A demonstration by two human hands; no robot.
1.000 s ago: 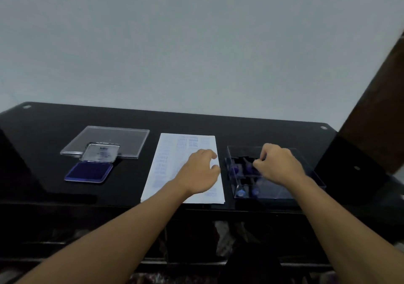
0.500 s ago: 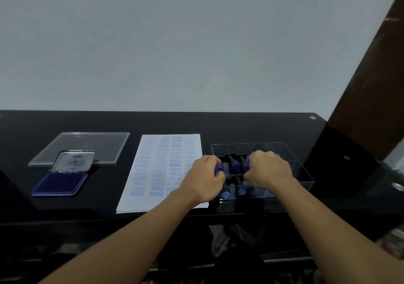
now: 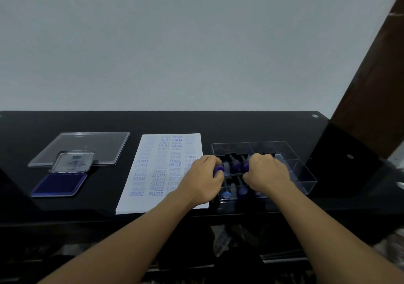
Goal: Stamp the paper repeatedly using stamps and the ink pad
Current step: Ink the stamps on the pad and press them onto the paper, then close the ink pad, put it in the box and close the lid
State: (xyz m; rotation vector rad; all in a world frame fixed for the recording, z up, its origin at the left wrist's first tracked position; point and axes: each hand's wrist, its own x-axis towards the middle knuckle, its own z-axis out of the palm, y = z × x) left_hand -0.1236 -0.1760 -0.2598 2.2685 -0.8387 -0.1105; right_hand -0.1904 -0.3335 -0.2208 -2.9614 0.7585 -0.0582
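Observation:
A white paper (image 3: 153,174) covered with blue stamped words lies in the middle of the black table (image 3: 196,122). Left of it sits the open ink pad (image 3: 59,184) with its lid (image 3: 73,161) tilted up. Right of the paper stands a clear plastic box (image 3: 303,172) holding several stamps with purple and blue handles (image 3: 236,165). My left hand (image 3: 203,181) grips the purple handle of a stamp (image 3: 219,168) at the box's left edge. Inside the box my right hand (image 3: 266,174) is curled round another purple stamp handle (image 3: 246,167).
A clear flat box lid (image 3: 87,144) lies behind the ink pad at the back left. A dark brown wooden panel (image 3: 371,87) rises at the right. The table's front edge runs just below the paper.
My left hand moved right from the paper to the box and took a stamp handle. The right hand shifted left inside the box. The camera view swung rightwards.

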